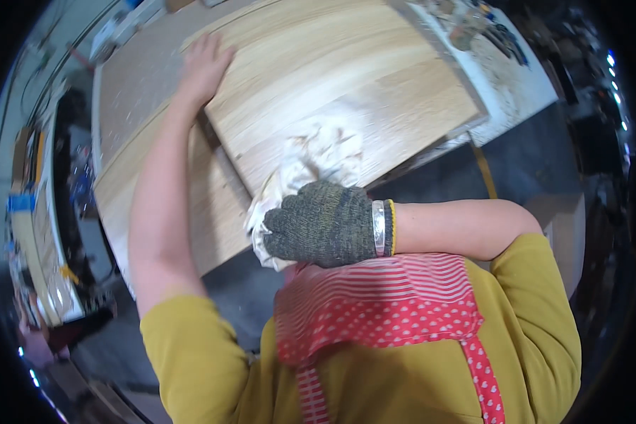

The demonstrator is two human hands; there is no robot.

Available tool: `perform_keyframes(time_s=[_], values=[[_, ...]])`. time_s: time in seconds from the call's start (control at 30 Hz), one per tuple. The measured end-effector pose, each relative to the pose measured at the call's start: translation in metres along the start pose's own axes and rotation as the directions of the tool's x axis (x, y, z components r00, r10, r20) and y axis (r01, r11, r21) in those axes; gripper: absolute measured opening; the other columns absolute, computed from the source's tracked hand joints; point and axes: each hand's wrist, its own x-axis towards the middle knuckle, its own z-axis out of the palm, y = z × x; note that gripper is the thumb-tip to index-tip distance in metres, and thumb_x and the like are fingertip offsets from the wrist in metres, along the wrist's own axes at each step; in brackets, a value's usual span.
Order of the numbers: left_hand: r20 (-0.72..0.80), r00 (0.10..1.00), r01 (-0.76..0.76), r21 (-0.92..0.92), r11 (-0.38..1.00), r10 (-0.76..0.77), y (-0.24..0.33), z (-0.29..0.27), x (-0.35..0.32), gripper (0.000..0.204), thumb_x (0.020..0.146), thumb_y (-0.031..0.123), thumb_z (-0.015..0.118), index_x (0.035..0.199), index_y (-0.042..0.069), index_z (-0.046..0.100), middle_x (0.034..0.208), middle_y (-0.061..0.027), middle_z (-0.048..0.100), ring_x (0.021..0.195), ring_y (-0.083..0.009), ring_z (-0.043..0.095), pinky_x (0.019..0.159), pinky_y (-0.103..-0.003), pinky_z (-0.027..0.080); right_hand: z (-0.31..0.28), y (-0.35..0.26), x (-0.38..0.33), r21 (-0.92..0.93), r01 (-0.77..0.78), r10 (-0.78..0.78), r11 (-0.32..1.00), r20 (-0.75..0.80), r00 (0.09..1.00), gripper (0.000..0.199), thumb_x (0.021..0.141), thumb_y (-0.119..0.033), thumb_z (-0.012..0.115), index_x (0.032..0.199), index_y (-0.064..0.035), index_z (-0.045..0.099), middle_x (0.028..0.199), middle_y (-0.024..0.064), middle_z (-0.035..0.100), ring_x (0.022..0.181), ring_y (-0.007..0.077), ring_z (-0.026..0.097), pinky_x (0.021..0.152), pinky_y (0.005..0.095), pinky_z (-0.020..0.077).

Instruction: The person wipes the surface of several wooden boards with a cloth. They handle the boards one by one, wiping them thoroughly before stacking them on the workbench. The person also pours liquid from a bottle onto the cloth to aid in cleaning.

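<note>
A wide, pale wooden panel (374,71) lies in front of me, tilted in the view. My left hand (206,71) is bare and rests on its far left edge with the fingers stretched out. Close to my body, my right hand (325,222) wears a dark grey-green knitted glove with a yellow cuff. Its fingers are closed around a crumpled white cloth (321,152). Part of that cloth spreads over the near corner of the panel, and the rest hangs by the glove.
Another wooden panel (141,187) lies lower, at the left under my forearm. To the far right, a white tabletop (526,95) carries dusty debris and several tools (498,35). Past a gap at the left stands a cluttered bench (46,240). A yellow line (484,173) marks the dark floor.
</note>
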Motion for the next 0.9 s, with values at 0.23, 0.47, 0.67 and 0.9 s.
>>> perform_keyframes(time_s=[0.23,0.47,0.67,0.9], values=[[-0.021,0.999,-0.032,0.004,0.999,0.032,0.01,-0.005,0.0,0.062,0.092,0.049,0.044,0.139,0.01,0.042,0.148,-0.0146,0.034,0.136,-0.0361,0.027,0.112,-0.043,0.024,-0.055,0.091,-0.156,-0.311,-0.553,0.428,0.773,-0.387,0.817,0.022,0.077,-0.015,0.065,0.097,-0.0074,0.062,0.091,0.0129,0.061,0.086,0.0279,0.061,0.079,0.0388,0.0485],[-0.001,0.999,-0.041,0.027,0.999,0.041,0.003,-0.004,0.002,0.056,0.094,0.041,0.046,0.139,0.007,0.041,0.147,-0.0176,0.033,0.136,-0.0377,0.027,0.112,-0.044,0.023,0.014,0.009,-0.02,0.045,-0.084,0.092,0.995,-0.21,0.973,0.031,0.083,-0.023,0.055,0.109,-0.007,0.059,0.097,0.0142,0.064,0.088,0.0279,0.064,0.076,0.0413,0.0501],[-0.001,0.999,-0.042,0.003,0.999,0.042,0.006,-0.011,-0.002,0.057,0.095,0.041,0.045,0.139,0.005,0.04,0.147,-0.0181,0.033,0.136,-0.0365,0.027,0.113,-0.042,0.022,-0.047,0.089,-0.154,-0.124,-0.503,0.439,0.855,-0.345,0.83,0.032,0.083,-0.022,0.058,0.111,-0.0069,0.061,0.108,0.0148,0.062,0.099,0.0304,0.06,0.087,0.0416,0.0467],[0.009,1.0,-0.012,0.009,1.0,0.012,0.01,-0.012,-0.001,0.054,0.096,0.037,0.046,0.138,0.004,0.04,0.147,-0.0191,0.033,0.137,-0.0346,0.026,0.112,-0.042,0.022,-0.015,0.02,-0.043,0.103,-0.272,0.265,0.957,0.074,0.961,0.025,0.082,-0.018,0.055,0.102,-0.0057,0.061,0.102,0.0157,0.063,0.093,0.0293,0.063,0.078,0.04,0.0507]])
